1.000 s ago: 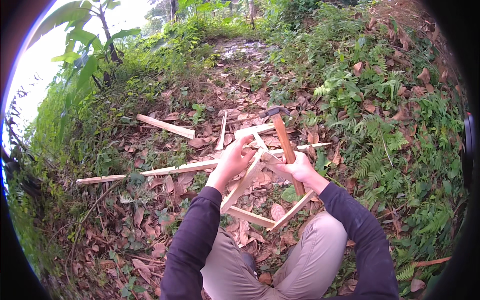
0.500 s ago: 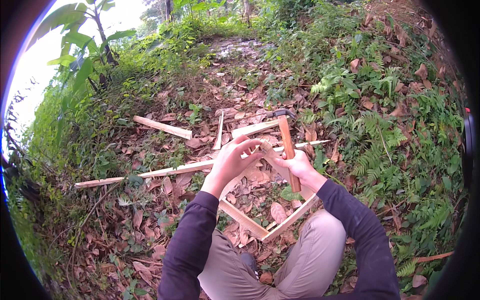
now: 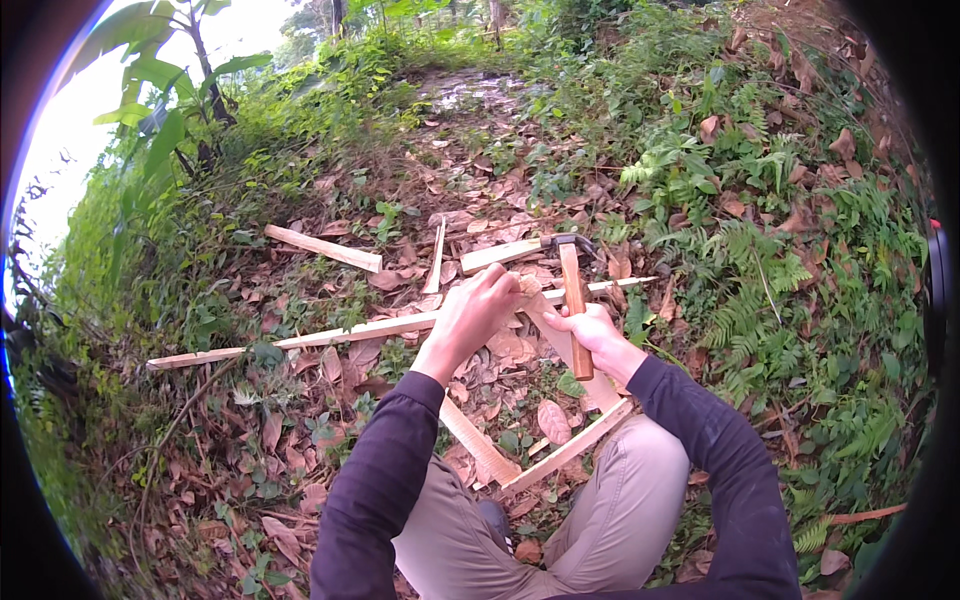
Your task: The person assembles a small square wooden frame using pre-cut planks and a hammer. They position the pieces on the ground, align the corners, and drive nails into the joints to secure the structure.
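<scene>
Fingers of the bare left hand (image 3: pixel 468 322) are bunching together at the top corner of an open, four-cornered frame of pale wooden slats (image 3: pixel 565 447); whether they are pinching only wood or something small too, I cannot tell. The bare right hand (image 3: pixel 604 338) is closing around a hammer with a brown wooden handle and dark metal head (image 3: pixel 574 310), the head standing up beyond the fist. The frame's right side is running down behind that hand, so the wood is lying between and below both grips, with its lower corner near the person's knees.

As for progress, slats are meeting at the lower and right corners, apparently making most of the outline; the upper left side is hiding behind the left hand, and no fastening is showing. Outside the frame, a long pale wooden strip (image 3: pixel 360 330), a short pale board (image 3: pixel 322 247), a thin pale stick (image 3: pixel 436 257) and a pale wooden block (image 3: pixel 495 256) are lying loose on dry brown leaves (image 3: pixel 331 363), seemingly unused.
</scene>
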`<state>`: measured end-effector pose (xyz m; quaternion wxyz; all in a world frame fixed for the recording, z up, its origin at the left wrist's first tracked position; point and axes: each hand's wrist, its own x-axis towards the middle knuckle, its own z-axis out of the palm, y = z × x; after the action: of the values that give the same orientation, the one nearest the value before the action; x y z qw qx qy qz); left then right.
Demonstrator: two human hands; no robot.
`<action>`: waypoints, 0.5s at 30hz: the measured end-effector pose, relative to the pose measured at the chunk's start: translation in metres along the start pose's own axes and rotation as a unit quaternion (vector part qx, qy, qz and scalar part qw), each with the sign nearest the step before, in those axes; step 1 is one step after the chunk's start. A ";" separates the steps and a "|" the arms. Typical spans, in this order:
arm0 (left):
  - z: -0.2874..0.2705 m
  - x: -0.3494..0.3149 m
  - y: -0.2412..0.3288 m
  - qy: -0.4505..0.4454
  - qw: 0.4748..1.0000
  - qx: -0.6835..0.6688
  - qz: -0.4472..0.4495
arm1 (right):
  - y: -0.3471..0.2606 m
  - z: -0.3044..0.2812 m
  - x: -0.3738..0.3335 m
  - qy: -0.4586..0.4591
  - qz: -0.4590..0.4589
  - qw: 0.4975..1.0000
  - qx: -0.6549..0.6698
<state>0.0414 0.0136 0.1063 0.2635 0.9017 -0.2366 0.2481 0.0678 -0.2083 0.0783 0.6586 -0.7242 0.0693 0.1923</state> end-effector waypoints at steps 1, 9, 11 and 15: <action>0.003 -0.001 -0.001 0.003 1.000 -0.008 0.000 | 0.002 -0.001 0.002 0.001 0.007 1.000 0.005; -0.009 -0.017 -0.061 0.101 0.964 -0.038 -0.243 | 0.013 -0.005 0.014 0.015 0.020 0.997 0.067; 0.003 -0.034 -0.069 0.065 0.955 0.104 -0.272 | 0.010 -0.001 0.013 0.009 0.013 0.998 0.064; 0.015 -0.018 -0.032 -0.119 0.958 -0.130 -0.225 | 0.011 -0.016 0.014 -0.010 0.024 0.998 0.052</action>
<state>0.0501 0.0339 0.0739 0.3977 0.9124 -0.0879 0.0401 0.0793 -0.2230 0.0639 0.6910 -0.6854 0.0903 0.2112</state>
